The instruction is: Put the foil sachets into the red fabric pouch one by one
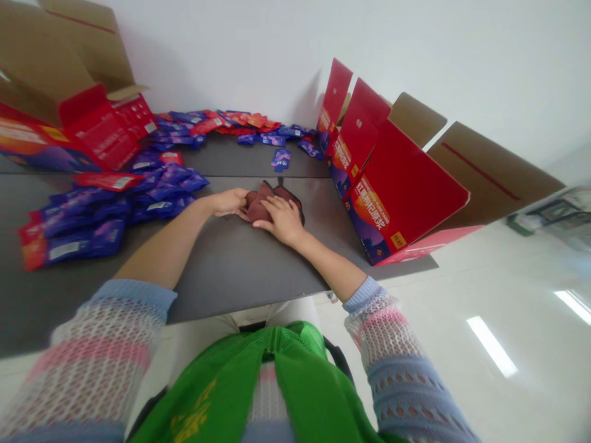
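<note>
A reddish-brown folded cloth [259,210] with dark edging lies on the grey table [217,258] in front of me. My left hand [229,202] pinches its left side, the fingertips partly hidden by the fabric. Across the top of the cloth rests my right hand [282,220], palm down with the fingers stretched out and somewhat apart. A dark loop sticks out at the cloth's far edge. Whether anything lies inside or under the folds cannot be seen.
Purple and red sachets [106,206] are heaped left of my hands, and more sachets [221,122] line the wall. One purple sachet [281,160] lies alone beyond the cloth. Open red cartons [388,197] stand at the right; another open carton [92,129] is at the left.
</note>
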A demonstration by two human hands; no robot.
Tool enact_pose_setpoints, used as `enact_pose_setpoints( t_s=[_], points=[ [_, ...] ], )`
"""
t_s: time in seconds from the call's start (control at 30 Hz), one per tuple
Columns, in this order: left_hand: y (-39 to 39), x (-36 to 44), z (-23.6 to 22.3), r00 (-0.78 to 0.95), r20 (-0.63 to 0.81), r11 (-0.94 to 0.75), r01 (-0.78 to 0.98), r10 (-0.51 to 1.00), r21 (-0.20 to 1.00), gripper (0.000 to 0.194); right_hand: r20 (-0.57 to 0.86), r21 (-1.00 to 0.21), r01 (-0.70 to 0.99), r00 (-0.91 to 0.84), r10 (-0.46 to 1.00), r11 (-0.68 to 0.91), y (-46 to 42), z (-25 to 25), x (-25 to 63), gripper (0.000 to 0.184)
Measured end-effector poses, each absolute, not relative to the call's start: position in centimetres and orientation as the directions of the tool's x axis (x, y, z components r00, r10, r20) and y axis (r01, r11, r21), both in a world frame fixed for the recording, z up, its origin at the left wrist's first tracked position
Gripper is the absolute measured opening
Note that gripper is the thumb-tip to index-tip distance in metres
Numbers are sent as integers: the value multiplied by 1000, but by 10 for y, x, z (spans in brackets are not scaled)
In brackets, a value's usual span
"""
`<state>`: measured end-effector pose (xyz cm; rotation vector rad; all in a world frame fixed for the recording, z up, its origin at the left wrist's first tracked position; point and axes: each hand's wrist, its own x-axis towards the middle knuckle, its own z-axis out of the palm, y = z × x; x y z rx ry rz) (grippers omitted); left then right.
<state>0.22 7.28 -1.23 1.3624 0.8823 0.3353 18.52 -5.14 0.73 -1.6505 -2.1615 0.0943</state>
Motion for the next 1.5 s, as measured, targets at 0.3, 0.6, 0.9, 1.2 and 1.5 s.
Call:
enact_pose_setpoints(
  t_s=[0.3, 0.6, 0.9, 1.2, 1.5],
  points=[
    [78, -6, -12, 707, -320, 214, 238, 631, 947, 25, 160, -202, 970, -106, 981, 137, -30, 6, 206, 37],
    [58, 6, -15, 518, -281, 155, 273, 808, 949, 21, 234, -266, 955, 193, 953, -128, -13, 5, 247, 31],
    [61, 11, -20, 449, -275, 155, 286, 850, 946, 26, 363, -288, 912, -179, 914, 292, -35, 11, 210, 43],
    [58, 12, -16, 480, -288, 193, 237, 828, 952, 19, 260, -176, 892, -365, 894, 416, -29, 0, 201, 44],
    [60, 13, -13, 489, -350, 251, 257, 799, 933, 22, 160, -182, 983, 24, 987, 5, -8, 5, 225, 29]
  ],
)
